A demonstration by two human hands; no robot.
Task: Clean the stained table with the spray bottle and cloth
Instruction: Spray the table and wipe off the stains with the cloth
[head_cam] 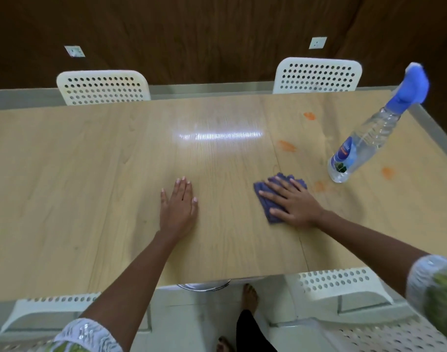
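- My right grip [292, 203] lies flat on the purple cloth [270, 199], fingers spread and nearly straight, pressing it down onto the worktop [103, 174] — nothing is curled round it.
- The cloth is bunched under my palm and sticks out past the fingertips and on the thumb side.
- Just beyond that grip's little-finger side sits a faint orange stain [319, 186], close to the cloth's edge but apart from it.
- Farther out on the same side stands the spray bottle [364, 138], upright on the worktop, clear with a blue trigger head [411, 85] and a blue label; no grip touches it.
- Another orange stain [387, 173] lies just past the bottle's base, and two more — one [286, 145] ahead of my fingertips, one [309, 116] farther still toward the far edge.
- My left grip [179, 207] rests palm down on bare worktop well to the thumb side of the right one, fingers straight and together, holding nothing.
- Ahead of both grips a light glare [219, 135] streaks the wood grain.
- Beyond the far edge stand two white perforated chairs [103, 88], and two more [336, 280] are on my side.
- Below the near edge I see my bare foot [249, 295] on the floor.
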